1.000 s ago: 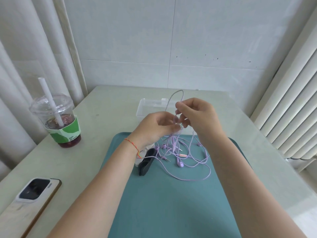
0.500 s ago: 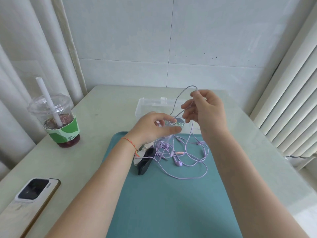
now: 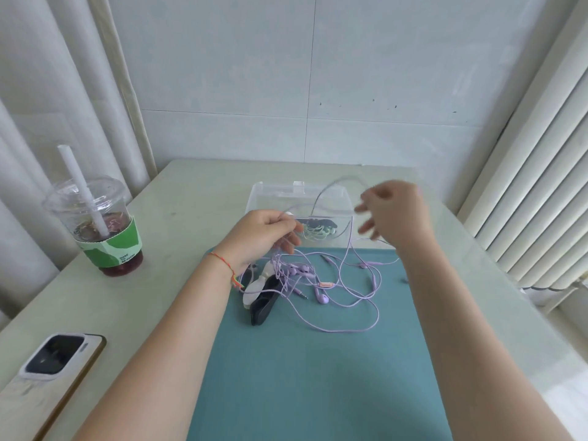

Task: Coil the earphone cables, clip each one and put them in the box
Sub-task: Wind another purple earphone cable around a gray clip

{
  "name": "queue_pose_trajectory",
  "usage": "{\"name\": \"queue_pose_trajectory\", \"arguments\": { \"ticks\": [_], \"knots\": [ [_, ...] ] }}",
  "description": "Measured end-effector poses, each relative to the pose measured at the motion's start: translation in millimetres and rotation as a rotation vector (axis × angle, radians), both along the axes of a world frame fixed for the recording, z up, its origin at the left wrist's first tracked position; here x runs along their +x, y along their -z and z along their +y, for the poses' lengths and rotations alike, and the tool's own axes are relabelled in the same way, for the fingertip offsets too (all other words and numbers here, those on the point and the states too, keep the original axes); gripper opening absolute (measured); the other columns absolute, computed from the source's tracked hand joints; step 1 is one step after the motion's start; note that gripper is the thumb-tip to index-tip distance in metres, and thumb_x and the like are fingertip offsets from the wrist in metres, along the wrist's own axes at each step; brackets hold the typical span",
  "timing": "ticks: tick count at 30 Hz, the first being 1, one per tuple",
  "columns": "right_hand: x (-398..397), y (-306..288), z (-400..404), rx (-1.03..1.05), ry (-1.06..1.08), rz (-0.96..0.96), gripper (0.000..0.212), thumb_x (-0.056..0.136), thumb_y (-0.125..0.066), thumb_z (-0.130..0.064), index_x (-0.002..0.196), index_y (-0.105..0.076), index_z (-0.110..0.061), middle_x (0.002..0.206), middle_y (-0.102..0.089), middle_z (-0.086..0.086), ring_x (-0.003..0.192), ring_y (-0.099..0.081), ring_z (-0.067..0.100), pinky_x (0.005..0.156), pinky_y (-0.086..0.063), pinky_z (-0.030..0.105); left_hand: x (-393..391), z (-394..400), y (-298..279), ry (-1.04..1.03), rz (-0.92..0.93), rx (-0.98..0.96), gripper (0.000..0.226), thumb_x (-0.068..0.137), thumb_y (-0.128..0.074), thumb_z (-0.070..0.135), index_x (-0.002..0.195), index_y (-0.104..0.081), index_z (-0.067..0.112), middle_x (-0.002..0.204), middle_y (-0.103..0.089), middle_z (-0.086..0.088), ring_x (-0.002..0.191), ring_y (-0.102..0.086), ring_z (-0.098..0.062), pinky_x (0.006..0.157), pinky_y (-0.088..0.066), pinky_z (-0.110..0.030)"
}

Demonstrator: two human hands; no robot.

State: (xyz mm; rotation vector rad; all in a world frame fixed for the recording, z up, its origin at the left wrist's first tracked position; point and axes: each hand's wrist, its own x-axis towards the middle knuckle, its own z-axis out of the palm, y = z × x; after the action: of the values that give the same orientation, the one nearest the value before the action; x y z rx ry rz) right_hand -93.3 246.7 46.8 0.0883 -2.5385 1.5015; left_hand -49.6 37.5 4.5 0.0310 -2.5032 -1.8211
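At the desk's left edge lay a phone [image 3: 52,358] in a pale case, and behind it stood a clear plastic cup [image 3: 95,224] with a domed lid, white straw and green sleeve, both well apart from the work, probably set aside. The left hand [image 3: 259,235] was curled over the teal mat's [image 3: 318,377] far edge, pinching thin purple earphone cable [image 3: 342,294], likely anchoring the loops being wound. Just below it, a white clip and a dark clip [image 3: 264,300] lay touching, handy for fastening. The slack cable sprawled in soft tangled loops across the smooth mat, earbuds and jack among them. Beyond the mat sat the rigid transparent box [image 3: 273,194], a clipped greenish coil seemingly inside. The right hand [image 3: 394,211], blurred, was raised near the box with a strand arching from it; whether its fingers gripped that strand could not be told.
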Motion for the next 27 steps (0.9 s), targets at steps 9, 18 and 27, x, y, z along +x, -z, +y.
{"name": "queue_pose_trajectory", "arguments": {
  "ticks": [9,18,27],
  "knots": [
    [21,-9,-17,0.504,-0.131,0.295,0.017,0.094,-0.049,-0.019,0.099,-0.063,-0.012,0.093,-0.066,0.006,0.085,-0.058,0.026,0.070,-0.047,0.034,3,16,-5,0.036,0.026,-0.353,0.025,0.094,-0.052,0.013,0.087,-0.075,0.017,0.052,-0.055,0.022,0.048,-0.050,0.008,0.051,-0.034,-0.008],
    [33,-6,-34,0.410,-0.526,0.141,0.014,0.092,-0.058,-0.026,0.087,-0.067,-0.016,0.052,-0.054,-0.013,0.045,-0.045,0.002,0.046,-0.033,0.014,1,17,-1,0.027,0.060,-0.355,0.020,0.086,-0.063,0.015,0.067,-0.060,0.009,0.056,-0.040,0.006,0.053,-0.034,-0.010,0.059,-0.031,-0.027],
    [29,-18,-18,0.231,-0.308,0.178,0.022,0.088,-0.047,-0.014,0.079,-0.066,-0.020,0.042,-0.044,-0.016,0.038,-0.035,0.008,0.040,-0.025,0.016,6,7,-10,0.116,0.012,-0.121,0.078,0.059,-0.088,0.049,0.129,-0.055,0.035,0.124,-0.053,0.006,0.114,-0.051,-0.007,0.091,-0.042,-0.022]
  ]
}}
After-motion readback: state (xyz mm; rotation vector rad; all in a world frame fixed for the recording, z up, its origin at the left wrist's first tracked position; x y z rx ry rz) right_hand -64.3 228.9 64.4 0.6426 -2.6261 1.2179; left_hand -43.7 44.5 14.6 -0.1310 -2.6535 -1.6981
